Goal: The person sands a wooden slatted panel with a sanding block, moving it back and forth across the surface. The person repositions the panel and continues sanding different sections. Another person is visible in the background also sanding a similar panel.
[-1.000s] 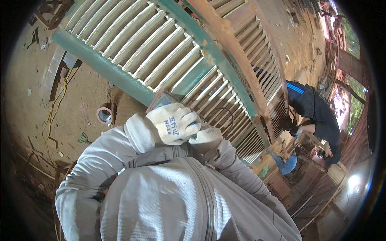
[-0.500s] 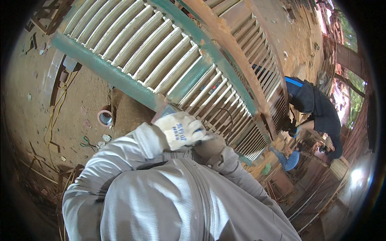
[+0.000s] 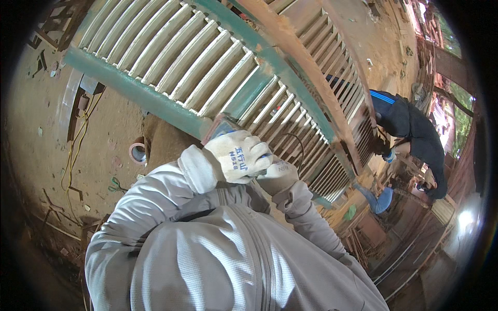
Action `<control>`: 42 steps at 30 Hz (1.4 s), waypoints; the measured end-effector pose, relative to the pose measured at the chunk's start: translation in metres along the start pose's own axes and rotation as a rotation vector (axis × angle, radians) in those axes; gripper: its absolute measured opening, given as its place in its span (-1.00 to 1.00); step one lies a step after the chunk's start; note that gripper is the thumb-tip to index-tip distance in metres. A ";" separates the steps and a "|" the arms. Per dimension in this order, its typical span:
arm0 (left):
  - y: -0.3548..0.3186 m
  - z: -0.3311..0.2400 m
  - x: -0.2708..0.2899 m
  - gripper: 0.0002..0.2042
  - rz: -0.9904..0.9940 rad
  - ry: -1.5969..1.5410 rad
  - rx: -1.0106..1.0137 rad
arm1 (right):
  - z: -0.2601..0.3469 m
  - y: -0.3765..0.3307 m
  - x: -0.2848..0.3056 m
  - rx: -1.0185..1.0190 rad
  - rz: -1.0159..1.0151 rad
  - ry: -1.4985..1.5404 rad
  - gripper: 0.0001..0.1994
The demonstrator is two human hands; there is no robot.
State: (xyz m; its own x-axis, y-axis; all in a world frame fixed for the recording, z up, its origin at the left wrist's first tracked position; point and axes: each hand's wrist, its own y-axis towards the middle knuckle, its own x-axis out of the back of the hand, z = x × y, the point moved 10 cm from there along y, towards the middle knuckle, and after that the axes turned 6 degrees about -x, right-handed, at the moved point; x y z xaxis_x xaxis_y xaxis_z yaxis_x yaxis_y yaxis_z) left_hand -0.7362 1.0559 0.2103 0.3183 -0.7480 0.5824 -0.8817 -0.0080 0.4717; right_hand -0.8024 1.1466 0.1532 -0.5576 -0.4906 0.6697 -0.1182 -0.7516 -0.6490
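Both my hands wear off-white work gloves with blue print. My left hand (image 3: 237, 158) is curled at the near rail of a green-framed louvred shutter (image 3: 155, 96) with pale slats. Beyond its knuckles a small flat block (image 3: 220, 127), greyish with a reddish edge, shows at the rail, and the fingers appear closed on it. Close against the left hand, on its right, is my right hand (image 3: 278, 177). Its fingers are hidden behind the left glove, so what it grips is not visible.
A bare brown louvred frame (image 3: 316, 78) lies beyond the green one. On the floor at left are a tape roll (image 3: 138, 151), green-handled scissors (image 3: 117, 184) and a yellow cord (image 3: 78, 137). A person in dark clothes (image 3: 415, 135) bends at right; another in blue (image 3: 383, 199) is lower.
Both hands have shifted slightly up and to the right. More of the flat block and of the right glove shows now.
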 end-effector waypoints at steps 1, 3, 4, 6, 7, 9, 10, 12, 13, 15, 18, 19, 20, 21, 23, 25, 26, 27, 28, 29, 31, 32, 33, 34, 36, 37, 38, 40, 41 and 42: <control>0.004 -0.001 0.000 -0.44 -0.003 0.007 -0.010 | -0.004 0.000 0.003 -0.041 0.001 0.017 -0.70; -0.002 -0.006 0.008 -0.42 -0.024 0.048 0.025 | 0.001 0.000 -0.001 -0.034 0.101 -0.089 -0.56; -0.006 -0.008 0.015 -0.40 -0.032 0.073 0.041 | 0.007 0.001 -0.003 0.035 0.028 -0.107 -0.61; -0.009 -0.009 0.019 -0.40 -0.006 0.129 0.045 | 0.003 -0.005 -0.006 0.168 -0.145 0.019 -0.66; -0.008 -0.008 0.019 -0.39 -0.010 0.166 0.054 | -0.006 0.001 -0.009 0.073 -0.062 -0.031 -0.65; 0.006 0.003 0.014 -0.39 -0.037 0.104 0.021 | -0.028 0.011 -0.006 -0.125 0.099 -0.126 -0.64; 0.015 0.009 0.012 -0.39 -0.051 0.076 0.009 | -0.029 0.015 0.013 -0.117 0.020 -0.126 -0.63; 0.038 0.026 0.009 -0.37 -0.055 0.097 -0.028 | -0.044 0.027 0.041 -0.122 0.050 -0.108 -0.65; 0.050 0.036 0.006 -0.38 -0.045 0.117 -0.044 | -0.051 0.035 0.053 -0.127 0.080 -0.117 -0.65; 0.079 0.063 0.013 -0.42 -0.059 0.229 -0.016 | -0.061 0.052 0.096 -0.467 0.109 -0.368 -0.63; 0.119 0.090 0.021 -0.46 -0.030 0.371 0.195 | -0.102 0.078 0.145 -0.479 -0.127 -0.385 -0.63; 0.128 0.097 0.026 -0.45 -0.060 0.392 0.233 | -0.130 0.088 0.151 -0.501 -0.146 -0.425 -0.63; 0.136 0.103 0.029 -0.44 -0.095 0.394 0.254 | -0.143 0.097 0.160 -0.495 -0.147 -0.421 -0.63; 0.142 0.109 0.031 -0.43 -0.131 0.398 0.278 | -0.154 0.106 0.169 -0.486 -0.145 -0.418 -0.64; 0.151 0.119 0.038 -0.41 -0.168 0.394 0.324 | -0.160 0.119 0.185 -0.477 -0.116 -0.381 -0.61; 0.155 0.129 0.040 -0.40 -0.170 0.377 0.364 | -0.155 0.127 0.200 -0.473 -0.104 -0.366 -0.59; 0.153 0.132 0.041 -0.42 -0.191 0.374 0.384 | -0.145 0.129 0.204 -0.456 -0.115 -0.392 -0.59; 0.149 0.133 0.044 -0.43 -0.216 0.385 0.382 | -0.134 0.130 0.204 -0.441 -0.123 -0.420 -0.59; 0.147 0.135 0.042 -0.43 -0.236 0.388 0.370 | -0.126 0.130 0.202 -0.439 -0.133 -0.444 -0.59; 0.148 0.133 0.046 -0.44 -0.264 0.399 0.351 | -0.118 0.129 0.206 -0.435 -0.155 -0.473 -0.58; 0.145 0.136 0.049 -0.45 -0.250 0.392 0.322 | -0.103 0.139 0.197 -0.266 -0.133 -0.298 -0.63; 0.148 0.135 0.049 -0.44 -0.274 0.398 0.297 | -0.139 0.142 0.189 -0.374 -0.170 -0.374 -0.68; 0.142 0.140 0.057 -0.43 -0.299 0.426 0.306 | -0.115 0.148 0.197 -0.426 -0.134 -0.403 -0.70; 0.145 0.140 0.059 -0.41 -0.294 0.405 0.302 | -0.122 0.151 0.197 -0.414 -0.131 -0.397 -0.67; 0.153 0.146 0.053 -0.35 -0.198 0.377 0.369 | -0.125 0.147 0.206 -0.449 -0.087 -0.433 -0.62; 0.155 0.144 0.056 -0.32 -0.216 0.383 0.377 | -0.113 0.140 0.216 -0.466 -0.013 -0.428 -0.59; 0.160 0.141 0.049 -0.30 -0.224 0.364 0.372 | -0.127 0.134 0.214 -0.450 -0.017 -0.415 -0.56; 0.169 0.139 0.037 -0.28 -0.195 0.341 0.360 | -0.137 0.125 0.213 -0.485 0.047 -0.450 -0.53; 0.170 0.140 0.036 -0.28 -0.181 0.316 0.353 | -0.137 0.122 0.212 -0.507 0.038 -0.427 -0.52; 0.170 0.141 0.038 -0.28 -0.173 0.345 0.344 | -0.132 0.122 0.216 -0.507 -0.006 -0.415 -0.51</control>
State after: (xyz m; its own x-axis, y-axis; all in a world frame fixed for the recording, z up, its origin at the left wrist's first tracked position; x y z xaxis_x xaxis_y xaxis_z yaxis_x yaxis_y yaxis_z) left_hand -0.9232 0.9327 0.2199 0.5152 -0.4546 0.7266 -0.8508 -0.3737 0.3695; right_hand -1.0459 1.0075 0.1707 -0.2039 -0.6927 0.6918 -0.5496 -0.5037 -0.6664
